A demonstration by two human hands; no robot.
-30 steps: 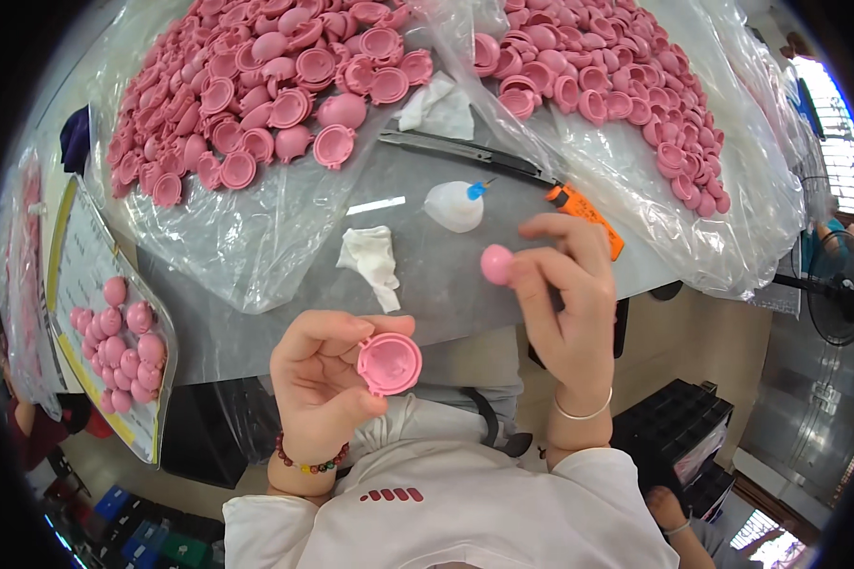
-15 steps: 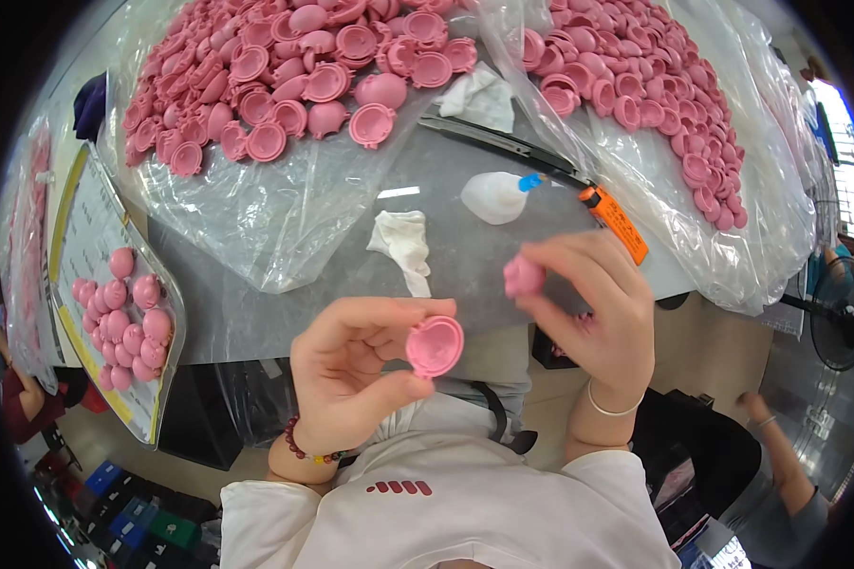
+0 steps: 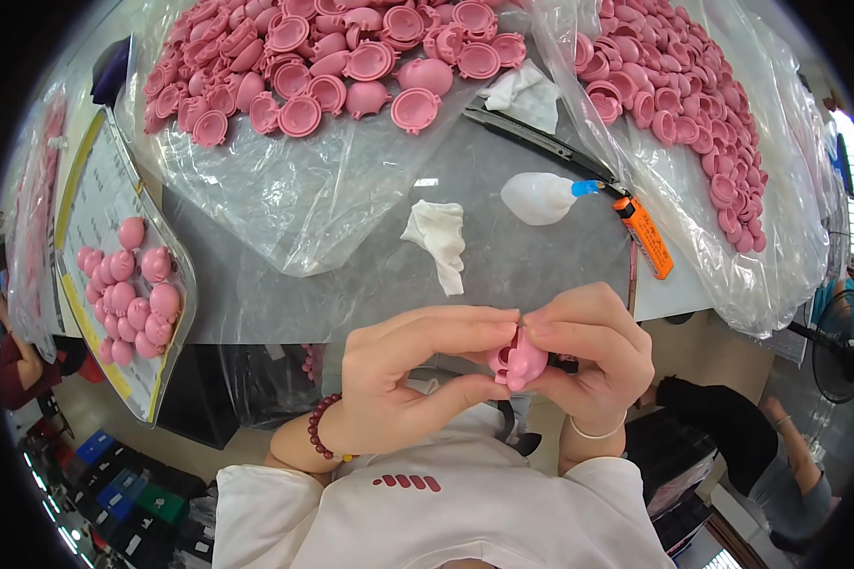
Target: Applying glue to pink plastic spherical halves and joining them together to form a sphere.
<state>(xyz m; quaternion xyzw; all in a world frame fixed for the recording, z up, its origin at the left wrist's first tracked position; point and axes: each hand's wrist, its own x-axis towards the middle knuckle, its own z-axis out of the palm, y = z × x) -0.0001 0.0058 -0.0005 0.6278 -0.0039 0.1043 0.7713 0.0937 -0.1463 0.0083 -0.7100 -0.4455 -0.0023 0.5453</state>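
Note:
In front of my chest, my left hand (image 3: 403, 379) and my right hand (image 3: 593, 356) meet fingertip to fingertip. Each is closed on a pink plastic half-shell (image 3: 516, 364), and the two halves are pressed against each other with a dark gap showing between them. My fingers cover most of both pieces, so I cannot tell whether they fit fully together. Just beyond the hands, a crumpled white cloth (image 3: 436, 237) lies on the grey table (image 3: 351, 308).
Heaps of pink half-shells (image 3: 299, 114) lie on clear plastic sheets at the back left and back right. A white squeeze bottle (image 3: 538, 199), an orange-handled cutter (image 3: 643, 237) and a second cloth (image 3: 527, 95) lie between. Closed pink balls (image 3: 164, 302) fill a tray on the left.
My right hand has moved in toward my left, bringing its pink piece against the half-shell there. My left hand has shifted right and turned its shell.

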